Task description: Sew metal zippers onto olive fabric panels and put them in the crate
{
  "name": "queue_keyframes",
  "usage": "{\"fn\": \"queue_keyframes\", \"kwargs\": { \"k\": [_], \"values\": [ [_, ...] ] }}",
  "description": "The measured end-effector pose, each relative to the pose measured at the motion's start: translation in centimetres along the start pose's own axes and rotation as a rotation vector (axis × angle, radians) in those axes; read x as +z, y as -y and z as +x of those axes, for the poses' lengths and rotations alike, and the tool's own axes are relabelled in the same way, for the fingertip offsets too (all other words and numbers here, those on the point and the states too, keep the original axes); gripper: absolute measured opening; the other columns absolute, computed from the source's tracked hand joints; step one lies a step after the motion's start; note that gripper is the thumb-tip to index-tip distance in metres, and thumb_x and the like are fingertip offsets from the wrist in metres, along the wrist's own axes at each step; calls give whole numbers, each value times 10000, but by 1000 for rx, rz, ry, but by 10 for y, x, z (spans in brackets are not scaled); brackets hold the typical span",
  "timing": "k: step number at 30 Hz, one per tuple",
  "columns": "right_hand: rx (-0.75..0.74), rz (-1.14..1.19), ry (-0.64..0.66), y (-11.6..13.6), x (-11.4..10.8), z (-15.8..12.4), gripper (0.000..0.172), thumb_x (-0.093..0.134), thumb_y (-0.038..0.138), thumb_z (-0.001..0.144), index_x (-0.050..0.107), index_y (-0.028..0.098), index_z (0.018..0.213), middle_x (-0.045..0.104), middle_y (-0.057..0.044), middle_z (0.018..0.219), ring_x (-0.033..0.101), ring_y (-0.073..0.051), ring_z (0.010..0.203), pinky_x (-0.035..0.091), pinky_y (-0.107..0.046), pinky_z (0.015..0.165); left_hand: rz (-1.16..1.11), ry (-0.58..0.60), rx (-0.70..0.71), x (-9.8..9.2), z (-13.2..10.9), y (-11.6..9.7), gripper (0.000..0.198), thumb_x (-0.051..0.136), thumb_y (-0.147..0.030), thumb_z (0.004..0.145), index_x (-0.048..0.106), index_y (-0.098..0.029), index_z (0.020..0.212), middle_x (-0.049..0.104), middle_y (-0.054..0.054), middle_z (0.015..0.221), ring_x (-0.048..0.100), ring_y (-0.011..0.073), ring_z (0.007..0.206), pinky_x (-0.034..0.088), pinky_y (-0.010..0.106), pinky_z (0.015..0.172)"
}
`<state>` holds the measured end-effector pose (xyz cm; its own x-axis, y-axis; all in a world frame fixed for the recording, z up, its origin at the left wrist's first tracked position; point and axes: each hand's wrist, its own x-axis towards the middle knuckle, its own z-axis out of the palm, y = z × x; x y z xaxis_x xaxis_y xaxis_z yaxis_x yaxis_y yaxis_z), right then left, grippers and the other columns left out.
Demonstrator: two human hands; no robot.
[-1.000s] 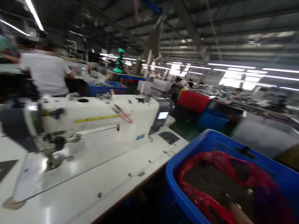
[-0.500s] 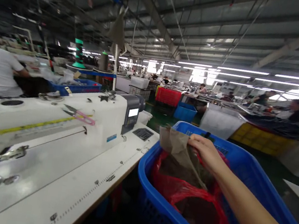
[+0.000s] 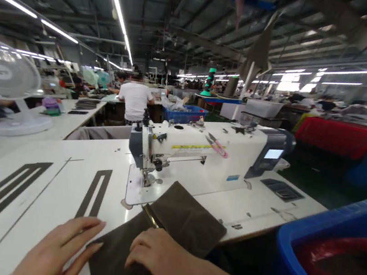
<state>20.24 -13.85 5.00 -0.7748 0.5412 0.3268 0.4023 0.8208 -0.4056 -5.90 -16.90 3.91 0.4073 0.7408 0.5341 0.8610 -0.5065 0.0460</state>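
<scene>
Right hand (image 3: 164, 263) curled on brown cloth (image 3: 188, 216), gripping it; gold strip (image 3: 152, 216) just past the knuckles. Left hand (image 3: 60, 247) at cloth's left edge, pinch unclear. Beyond grip: sewing machine (image 3: 203, 145), snips (image 3: 216, 145) on its side; farther, person (image 3: 135, 102) in white. Left of grip: two slotted pieces (image 3: 100, 193) flat on table (image 3: 57, 197), fan (image 3: 0, 71) farther off. Right of grip: blue bin (image 3: 337, 218), red bag (image 3: 311, 251) inside.

No text is legible, including on the sewing machine (image 3: 241, 153), blue label (image 3: 232, 178) and screen (image 3: 274, 154).
</scene>
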Motion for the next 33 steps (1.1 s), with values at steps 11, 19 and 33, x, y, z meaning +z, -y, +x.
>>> {"fn": "queue_keyframes", "kwargs": {
  "k": [11,19,33],
  "values": [
    [348,-158,-475,2,7,-70,153,425,175,879,553,204,799,559,-34,769,527,-176,728,423,-315,659,-356,341,271,44,84,-49,157,523,-109,826,612,-214,903,592,30,944,524,190,923,392,354,866],
    [391,-232,-567,4,45,-56,203,402,188,887,525,194,725,511,-27,700,471,-189,670,343,-334,618,-391,361,264,51,82,-48,102,548,-88,831,554,-186,804,564,-3,828,493,163,858,365,300,806],
    [290,-256,-619,-7,53,-60,250,381,191,911,539,181,718,510,-28,693,441,-179,649,276,-329,618,-370,402,225,38,78,-28,86,500,-143,870,560,-199,894,552,30,907,482,195,908,374,340,834]
  ]
}}
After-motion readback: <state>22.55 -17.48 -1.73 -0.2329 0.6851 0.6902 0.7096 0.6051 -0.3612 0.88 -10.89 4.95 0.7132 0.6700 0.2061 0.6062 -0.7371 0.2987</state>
